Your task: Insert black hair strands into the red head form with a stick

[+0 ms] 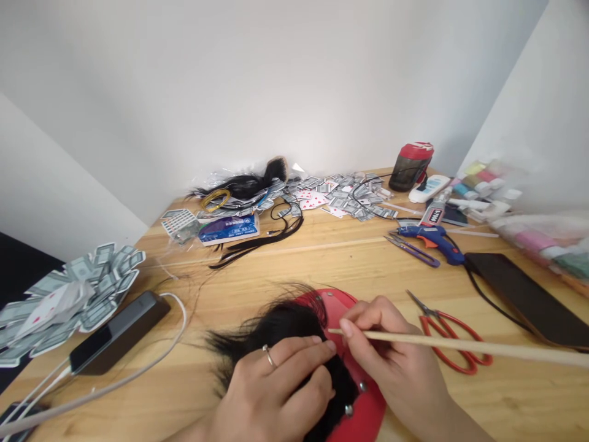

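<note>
At near centre, we press black hair (pixel 276 328), likely soft and slippery, under our spread left hand (pixel 280 387); our right hand (pixel 393 356) pinches the stick (pixel 506 349), presumably stiff, best held near its tip

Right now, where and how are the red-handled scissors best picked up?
Probably by the red loops, from the near right: they lie nearer the person, with the pointed blades aimed away. The wooden stick crosses the loops in view, so it may need shifting aside.
</note>
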`<state>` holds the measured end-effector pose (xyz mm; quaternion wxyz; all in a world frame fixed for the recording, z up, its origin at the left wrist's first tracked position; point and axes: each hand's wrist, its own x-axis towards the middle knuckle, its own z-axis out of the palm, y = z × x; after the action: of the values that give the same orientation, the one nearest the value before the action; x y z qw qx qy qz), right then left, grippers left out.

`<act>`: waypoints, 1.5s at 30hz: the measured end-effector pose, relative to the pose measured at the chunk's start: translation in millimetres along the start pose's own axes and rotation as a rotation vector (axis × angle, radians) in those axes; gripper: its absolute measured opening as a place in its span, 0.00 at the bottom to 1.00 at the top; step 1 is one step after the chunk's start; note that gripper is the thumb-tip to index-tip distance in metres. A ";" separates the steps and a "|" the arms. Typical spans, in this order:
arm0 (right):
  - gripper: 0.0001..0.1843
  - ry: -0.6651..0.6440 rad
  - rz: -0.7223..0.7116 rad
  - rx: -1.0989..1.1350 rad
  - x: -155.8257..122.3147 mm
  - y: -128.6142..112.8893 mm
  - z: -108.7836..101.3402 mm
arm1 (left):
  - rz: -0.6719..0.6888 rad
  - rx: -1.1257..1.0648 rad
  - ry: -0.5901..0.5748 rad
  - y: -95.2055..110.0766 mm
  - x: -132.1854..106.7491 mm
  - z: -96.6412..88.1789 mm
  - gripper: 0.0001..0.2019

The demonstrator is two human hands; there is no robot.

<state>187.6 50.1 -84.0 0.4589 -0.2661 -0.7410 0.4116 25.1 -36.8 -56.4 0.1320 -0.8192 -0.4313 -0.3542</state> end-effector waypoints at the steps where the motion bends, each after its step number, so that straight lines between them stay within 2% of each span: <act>1: 0.12 0.006 -0.031 -0.008 0.4 -0.1 -0.1 | -0.001 0.003 -0.002 0.0 -0.4 0.0 0.11; 6: 0.11 0.022 -0.205 -0.120 0.2 -4.5 -0.6 | -0.018 0.012 0.022 0.1 0.0 0.8 0.12; 10: 0.12 -0.047 -0.286 -0.262 0.3 -7.9 -3.1 | -0.001 0.006 0.013 -0.5 3.8 -1.5 0.13; 19: 0.17 -0.232 -0.330 -0.402 3.2 -5.2 -9.5 | 0.016 0.048 0.032 -1.9 -1.7 2.6 0.12; 24: 0.19 -0.182 -0.318 -0.387 3.5 -10.0 -5.5 | 0.008 0.076 0.044 -0.4 -1.6 3.4 0.13; 29: 0.22 -0.072 -0.385 -0.369 -4.9 6.1 2.7 | 0.002 0.082 0.045 0.2 0.3 2.3 0.14; 32: 0.18 -0.211 -0.396 -0.391 -9.0 15.8 0.3 | 0.005 0.071 0.036 -0.2 1.2 1.6 0.14; 34: 0.17 -0.252 -0.399 -0.388 -8.3 15.4 -2.8 | 0.006 0.069 0.033 -0.8 1.9 0.9 0.14; 40: 0.16 -0.188 -0.285 -0.344 -0.2 -3.0 -6.1 | 0.000 0.087 0.005 -1.1 3.4 -1.6 0.14; 45: 0.11 -0.023 -0.196 -0.109 0.0 -4.6 -1.7 | 0.005 0.066 0.012 -0.6 1.7 -0.5 0.13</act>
<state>189.0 48.3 -79.7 0.4734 -0.2123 -0.7899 0.3269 25.1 -35.6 -54.9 0.1626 -0.8134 -0.4398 -0.3442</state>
